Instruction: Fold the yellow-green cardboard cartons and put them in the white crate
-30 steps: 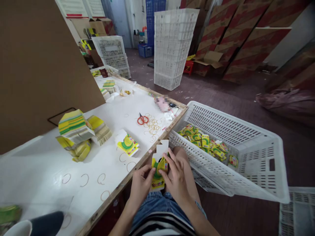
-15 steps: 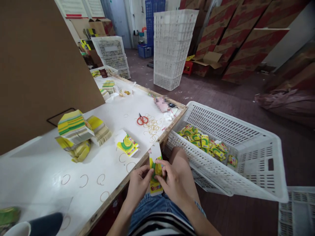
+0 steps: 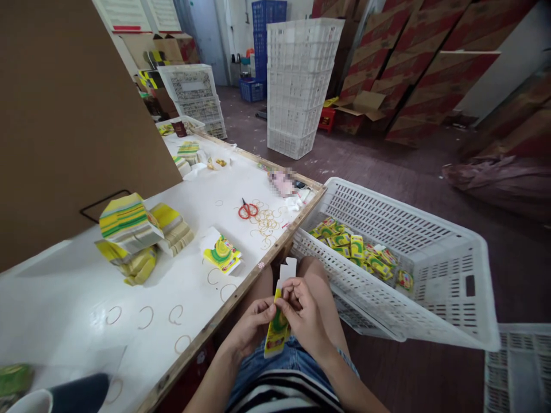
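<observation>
Above my lap, a yellow and green carton [image 3: 276,330] with white flaps at its upper end is tilted between both hands. My left hand [image 3: 253,324] pinches its left edge with thumb and forefinger. My right hand [image 3: 303,310] has its fingers bent round the right side, near the upper part. On the white table [image 3: 206,212], just ahead of my left hand, lies a small pile of flat cartons [image 3: 222,252]. Bundled stacks of cartons [image 3: 129,221] stand further left.
Red-handled scissors [image 3: 248,210] and loose rubber bands [image 3: 267,222] lie near the table's wooden edge. A white crate [image 3: 434,246] with filled small packets [image 3: 357,245] stands at the right. Dark blue cup-like object [image 3: 81,393] at lower left.
The carton has turned, now narrower to view and leaning right, and sits slightly lower. My right hand has shifted up it, its fingers more curled. My left hand still grips the left edge.
</observation>
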`<action>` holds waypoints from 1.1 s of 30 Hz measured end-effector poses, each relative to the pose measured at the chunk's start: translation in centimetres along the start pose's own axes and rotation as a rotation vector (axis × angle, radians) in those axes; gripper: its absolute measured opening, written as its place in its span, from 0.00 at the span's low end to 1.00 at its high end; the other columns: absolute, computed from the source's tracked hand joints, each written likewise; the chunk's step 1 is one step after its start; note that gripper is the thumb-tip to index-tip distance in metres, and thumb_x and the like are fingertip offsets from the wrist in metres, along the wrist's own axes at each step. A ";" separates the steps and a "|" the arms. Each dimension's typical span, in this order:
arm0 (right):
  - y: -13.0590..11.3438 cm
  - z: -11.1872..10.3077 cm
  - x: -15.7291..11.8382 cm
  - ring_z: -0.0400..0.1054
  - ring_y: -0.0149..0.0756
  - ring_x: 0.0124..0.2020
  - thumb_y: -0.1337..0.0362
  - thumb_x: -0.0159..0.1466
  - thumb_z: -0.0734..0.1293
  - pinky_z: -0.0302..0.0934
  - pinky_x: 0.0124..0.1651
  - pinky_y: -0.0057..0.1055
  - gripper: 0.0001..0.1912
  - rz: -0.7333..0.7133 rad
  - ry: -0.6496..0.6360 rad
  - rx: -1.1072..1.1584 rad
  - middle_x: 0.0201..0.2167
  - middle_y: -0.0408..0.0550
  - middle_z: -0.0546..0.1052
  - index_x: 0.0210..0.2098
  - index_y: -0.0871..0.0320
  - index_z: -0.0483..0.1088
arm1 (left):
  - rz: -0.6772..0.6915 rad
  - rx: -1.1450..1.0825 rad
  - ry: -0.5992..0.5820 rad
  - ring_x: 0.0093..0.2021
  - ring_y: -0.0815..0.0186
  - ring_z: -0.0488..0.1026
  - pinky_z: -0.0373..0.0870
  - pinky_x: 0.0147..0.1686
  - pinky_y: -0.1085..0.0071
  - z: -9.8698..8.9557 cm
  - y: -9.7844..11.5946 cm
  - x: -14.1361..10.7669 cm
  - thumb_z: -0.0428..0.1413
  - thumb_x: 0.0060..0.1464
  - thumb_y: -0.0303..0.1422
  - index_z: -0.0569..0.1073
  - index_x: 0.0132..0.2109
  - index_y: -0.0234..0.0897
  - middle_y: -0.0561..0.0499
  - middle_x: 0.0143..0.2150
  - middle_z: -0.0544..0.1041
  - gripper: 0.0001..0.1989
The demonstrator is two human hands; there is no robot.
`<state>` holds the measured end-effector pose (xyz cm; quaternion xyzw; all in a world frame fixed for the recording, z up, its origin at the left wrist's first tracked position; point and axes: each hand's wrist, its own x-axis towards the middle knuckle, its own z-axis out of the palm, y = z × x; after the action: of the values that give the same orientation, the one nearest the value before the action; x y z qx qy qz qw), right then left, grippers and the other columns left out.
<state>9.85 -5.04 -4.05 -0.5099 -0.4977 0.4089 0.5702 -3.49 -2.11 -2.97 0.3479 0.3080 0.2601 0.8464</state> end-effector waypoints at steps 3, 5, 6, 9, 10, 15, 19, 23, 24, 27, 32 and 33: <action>-0.3 0.0 0.1 0.65 0.33 0.31 0.66 0.62 0.65 0.63 0.34 0.28 0.06 -0.049 0.040 -0.070 0.32 0.43 0.69 0.39 0.55 0.66 | 0.052 -0.029 0.018 0.33 0.64 0.76 0.66 0.35 0.74 0.0 0.1 0.2 0.65 0.46 0.44 0.80 0.42 0.31 0.46 0.31 0.80 0.21; -0.4 -0.1 0.1 0.66 0.35 0.34 0.66 0.62 0.65 0.64 0.36 0.30 0.06 -0.089 0.074 -0.138 0.36 0.46 0.70 0.41 0.55 0.67 | 0.086 -0.027 0.058 0.35 0.62 0.77 0.67 0.37 0.73 0.0 0.4 0.2 0.65 0.47 0.41 0.79 0.43 0.31 0.45 0.32 0.81 0.19; -0.4 -0.2 0.1 0.67 0.37 0.36 0.67 0.62 0.65 0.65 0.37 0.31 0.08 -0.110 0.087 -0.172 0.38 0.48 0.71 0.42 0.55 0.68 | 0.092 -0.033 0.071 0.36 0.61 0.77 0.67 0.38 0.72 0.0 0.5 0.1 0.65 0.48 0.41 0.79 0.44 0.31 0.45 0.33 0.81 0.19; -0.4 -0.5 0.2 0.67 0.43 0.46 0.66 0.63 0.64 0.66 0.45 0.37 0.15 -0.183 0.088 -0.261 0.49 0.54 0.71 0.50 0.55 0.67 | 0.071 -0.086 0.066 0.38 0.58 0.78 0.69 0.42 0.67 0.0 0.8 -0.2 0.64 0.48 0.42 0.78 0.47 0.33 0.43 0.36 0.81 0.22; -0.4 -0.6 0.3 0.66 0.44 0.48 0.66 0.63 0.64 0.66 0.46 0.39 0.18 -0.202 0.073 -0.285 0.51 0.55 0.70 0.53 0.54 0.66 | 0.062 -0.107 0.060 0.39 0.57 0.78 0.70 0.42 0.66 0.0 0.9 -0.3 0.64 0.47 0.42 0.77 0.48 0.33 0.43 0.37 0.81 0.23; 0.0 -1.1 0.6 0.68 0.40 0.37 0.67 0.62 0.66 0.66 0.40 0.37 0.20 -0.176 -0.063 -0.359 0.43 0.50 0.75 0.54 0.53 0.67 | 0.040 -0.150 0.091 0.37 0.56 0.79 0.71 0.42 0.64 -0.1 0.8 -0.5 0.64 0.48 0.43 0.76 0.49 0.33 0.42 0.37 0.81 0.24; 0.1 -1.0 0.7 0.68 0.39 0.36 0.69 0.60 0.66 0.65 0.37 0.33 0.16 -0.140 -0.071 -0.299 0.38 0.48 0.74 0.48 0.54 0.68 | 0.025 -0.144 0.104 0.35 0.57 0.79 0.71 0.38 0.66 -0.2 0.8 -0.7 0.64 0.47 0.42 0.77 0.47 0.33 0.44 0.34 0.81 0.22; -0.2 -0.6 0.6 0.68 0.37 0.36 0.69 0.61 0.66 0.64 0.35 0.30 0.10 -0.129 -0.062 -0.216 0.36 0.46 0.72 0.43 0.55 0.67 | 0.026 -0.131 0.091 0.36 0.59 0.78 0.69 0.34 0.70 0.0 1.0 -0.7 0.65 0.47 0.40 0.78 0.47 0.33 0.44 0.35 0.81 0.22; -0.4 -0.6 0.6 0.68 0.37 0.36 0.68 0.62 0.65 0.64 0.35 0.30 0.10 -0.132 -0.057 -0.213 0.37 0.47 0.72 0.43 0.54 0.68 | 0.030 -0.130 0.082 0.36 0.59 0.78 0.68 0.34 0.70 0.0 1.0 -0.7 0.65 0.47 0.40 0.78 0.47 0.33 0.44 0.35 0.81 0.22; -0.7 -0.5 0.6 0.68 0.39 0.39 0.69 0.62 0.65 0.65 0.39 0.33 0.11 -0.154 -0.049 -0.232 0.38 0.49 0.71 0.44 0.54 0.70 | 0.056 -0.122 0.076 0.36 0.60 0.78 0.68 0.36 0.70 0.1 1.0 -0.7 0.65 0.47 0.39 0.78 0.47 0.33 0.45 0.34 0.81 0.21; -0.6 -0.5 0.6 0.67 0.39 0.37 0.70 0.61 0.65 0.65 0.40 0.33 0.06 -0.165 -0.019 -0.276 0.35 0.47 0.70 0.38 0.55 0.70 | 0.043 -0.097 0.159 0.34 0.60 0.77 0.67 0.32 0.71 -0.2 0.7 -0.6 0.66 0.45 0.42 0.78 0.44 0.33 0.46 0.33 0.81 0.22; -0.5 -0.5 0.6 0.67 0.39 0.37 0.70 0.61 0.65 0.65 0.40 0.33 0.05 -0.164 -0.024 -0.287 0.35 0.47 0.70 0.36 0.55 0.70 | 0.037 -0.094 0.172 0.33 0.60 0.77 0.67 0.31 0.72 -0.3 0.6 -0.6 0.66 0.44 0.42 0.78 0.44 0.33 0.46 0.33 0.81 0.22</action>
<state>10.43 -4.60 -3.43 -0.5386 -0.5979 0.2917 0.5170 -4.20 -1.96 -2.46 0.2897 0.3605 0.3189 0.8273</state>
